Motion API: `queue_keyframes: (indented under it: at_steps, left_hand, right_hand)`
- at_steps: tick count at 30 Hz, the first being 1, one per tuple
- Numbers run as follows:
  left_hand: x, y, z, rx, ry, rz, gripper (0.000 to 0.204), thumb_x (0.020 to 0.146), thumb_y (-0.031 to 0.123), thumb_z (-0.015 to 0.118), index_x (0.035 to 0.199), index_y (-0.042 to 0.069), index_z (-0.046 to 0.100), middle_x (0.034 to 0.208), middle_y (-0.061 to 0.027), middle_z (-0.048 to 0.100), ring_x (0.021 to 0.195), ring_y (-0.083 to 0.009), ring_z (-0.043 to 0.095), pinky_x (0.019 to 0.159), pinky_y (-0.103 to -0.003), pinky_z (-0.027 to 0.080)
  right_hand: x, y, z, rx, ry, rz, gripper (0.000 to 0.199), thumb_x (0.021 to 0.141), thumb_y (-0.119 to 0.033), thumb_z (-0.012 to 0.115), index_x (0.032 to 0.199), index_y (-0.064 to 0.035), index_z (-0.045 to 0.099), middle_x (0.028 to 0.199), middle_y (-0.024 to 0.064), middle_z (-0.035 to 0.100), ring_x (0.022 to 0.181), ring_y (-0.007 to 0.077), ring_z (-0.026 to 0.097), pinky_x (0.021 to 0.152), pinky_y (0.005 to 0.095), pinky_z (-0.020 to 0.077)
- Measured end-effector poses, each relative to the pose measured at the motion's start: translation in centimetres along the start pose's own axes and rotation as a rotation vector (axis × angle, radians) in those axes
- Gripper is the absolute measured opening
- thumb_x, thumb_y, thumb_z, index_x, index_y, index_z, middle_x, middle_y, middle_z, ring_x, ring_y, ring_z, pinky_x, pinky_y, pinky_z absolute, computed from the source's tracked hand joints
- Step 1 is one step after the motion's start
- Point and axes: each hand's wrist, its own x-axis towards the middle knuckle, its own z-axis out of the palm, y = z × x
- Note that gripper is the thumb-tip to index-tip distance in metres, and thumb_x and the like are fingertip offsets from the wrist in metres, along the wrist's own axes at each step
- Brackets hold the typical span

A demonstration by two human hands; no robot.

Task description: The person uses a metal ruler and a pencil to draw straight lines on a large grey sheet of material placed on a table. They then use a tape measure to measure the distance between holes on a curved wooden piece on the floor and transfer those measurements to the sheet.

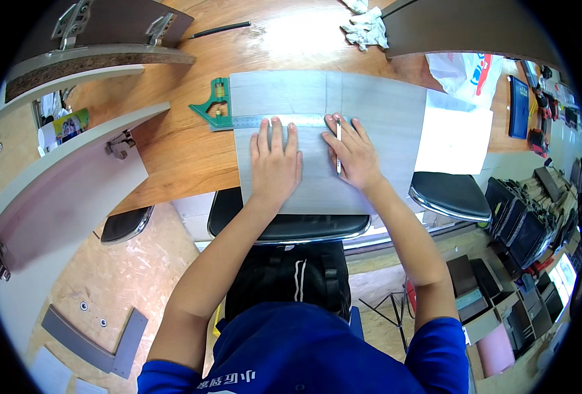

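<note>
One bare left hand lies flat and open on a large pale grey rectangular board, its longer fingers reaching the silvery metal ruler blade of a combination square. The bare right hand presses down beside it, fingertips at the blade farther right, with a slim white pen tucked between its fingers and pointing away from the body. The square's green head, fitted with a small level vial, sits against the board's left edge, and the blade runs across the board's upper part.

The board rests on a glossy orange-brown wooden surface and overhangs its near edge, above a black padded stool seat. To the right, a blank white paper sheet lies just beside the board, near a white plastic bag with printing. Beyond the board are a thin black rod-like tool and crumpled white gloves or cloth. Panels with metal hinges stand at the left.
</note>
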Motion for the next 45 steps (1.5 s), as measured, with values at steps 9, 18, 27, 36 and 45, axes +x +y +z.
queue_keyframes:
  at_steps: [9,18,27,36,45]
  left_hand:
    - [0.2,0.8,0.2,-0.013,-0.019,-0.032,0.059,0.089,0.024,0.064,0.141,0.0,0.05,0.147,-0.0295,0.04,0.14,-0.0458,0.033,0.114,-0.057,0.027]
    - [1.0,2.2,-1.5,-0.051,-0.112,-0.051,0.062,0.087,0.019,0.062,0.141,-0.005,0.047,0.153,-0.0305,0.032,0.145,-0.0462,0.027,0.115,-0.062,0.023]
    - [0.6,3.8,2.5,-0.09,-0.089,0.18,0.061,0.084,0.016,0.061,0.14,-0.004,0.047,0.158,-0.0207,0.031,0.15,-0.0387,0.022,0.117,-0.063,0.018]
    - [2.5,5.2,0.9,-0.117,-0.023,0.25,0.057,0.083,0.018,0.066,0.136,-0.001,0.053,0.147,-0.0203,0.043,0.135,-0.0371,0.041,0.109,-0.054,0.033]
    - [4.4,5.6,1.2,0.032,0.032,0.391,0.053,0.079,0.018,0.066,0.125,-0.007,0.06,0.126,-0.0152,0.054,0.12,-0.0314,0.05,0.097,-0.044,0.042]
  right_hand:
    - [-0.5,0.7,0.3,0.059,0.014,-0.04,0.037,0.078,-0.007,0.069,0.114,-0.0066,0.061,0.142,0.0158,0.056,0.134,0.0327,0.051,0.111,0.0482,0.0408]
    - [-0.5,1.1,0.3,0.124,0.045,-0.016,0.032,0.077,-0.006,0.068,0.108,-0.0058,0.061,0.139,0.0146,0.058,0.132,0.0327,0.052,0.109,0.0477,0.0426]
    - [-0.4,1.7,-0.2,0.208,0.064,0.011,0.03,0.079,-0.004,0.065,0.109,-0.0055,0.062,0.138,0.0134,0.059,0.132,0.0325,0.052,0.109,0.0476,0.0427]
    - [-1.8,3.5,-1.9,0.43,0.181,0.191,0.034,0.091,-0.013,0.058,0.124,-0.0036,0.058,0.12,0.0179,0.064,0.106,0.0368,0.062,0.097,0.0443,0.0473]
    - [-1.5,5.9,-2.9,0.692,0.335,0.515,0.017,0.087,-0.006,0.068,0.102,0.0032,0.069,0.079,0.0102,0.069,0.07,0.0132,0.066,0.066,0.0282,0.0514]
